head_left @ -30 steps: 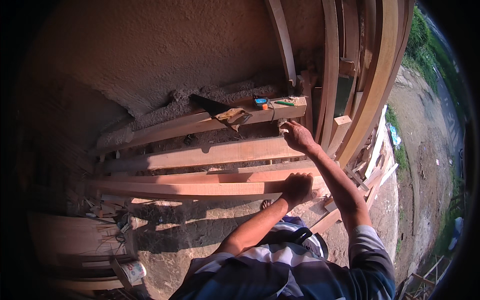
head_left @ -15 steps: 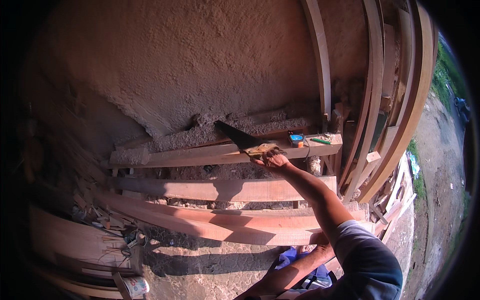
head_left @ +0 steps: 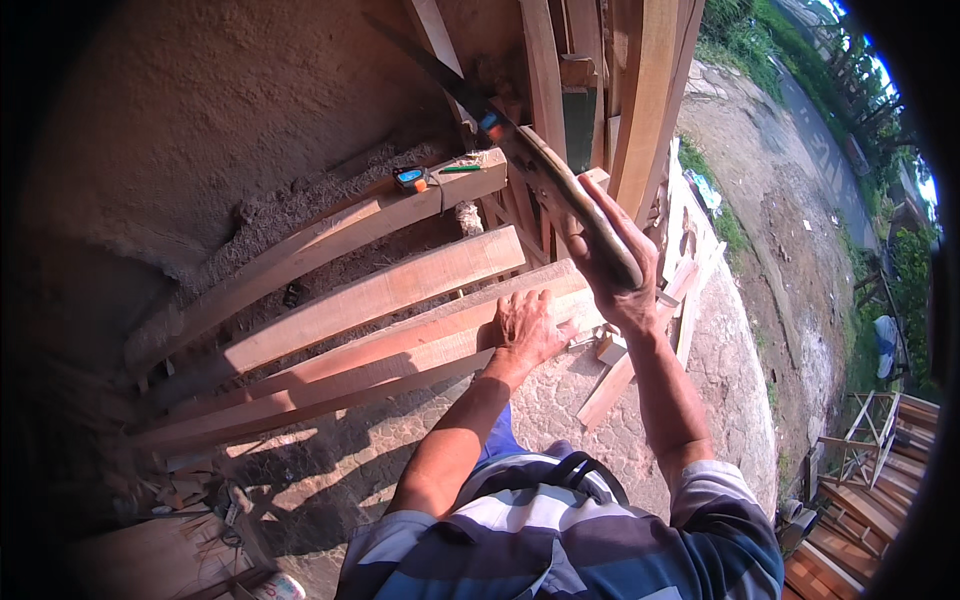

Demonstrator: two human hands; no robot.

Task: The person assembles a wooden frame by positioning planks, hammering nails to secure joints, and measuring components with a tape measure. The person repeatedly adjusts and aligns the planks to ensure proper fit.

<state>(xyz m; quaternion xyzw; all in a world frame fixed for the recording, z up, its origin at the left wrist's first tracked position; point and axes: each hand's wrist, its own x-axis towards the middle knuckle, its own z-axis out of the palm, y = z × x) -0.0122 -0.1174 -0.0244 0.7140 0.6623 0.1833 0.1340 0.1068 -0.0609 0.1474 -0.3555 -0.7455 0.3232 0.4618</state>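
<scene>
My right hand (head_left: 630, 275) is closed around the wooden handle of a handsaw (head_left: 565, 188). The saw is raised over the ends of the timbers, and its dark blade points up and away to the left. Lower down, my left hand (head_left: 528, 328) lies with fingers spread on top of the nearest wooden beam (head_left: 420, 350), close to its right end. The blade's far part is dim against the wall.
Beyond lie a middle plank (head_left: 390, 295) and a far beam (head_left: 345, 228), which carries a blue tape measure (head_left: 409, 178) and a green pencil (head_left: 461, 169). Tall boards (head_left: 645, 90) lean at the back. Offcuts (head_left: 608, 390) lie on the ground at the right.
The view has swung to the right. My right hand has lifted the handsaw off the far beam and brought it nearer. My left hand now shows fully on the nearest beam.
</scene>
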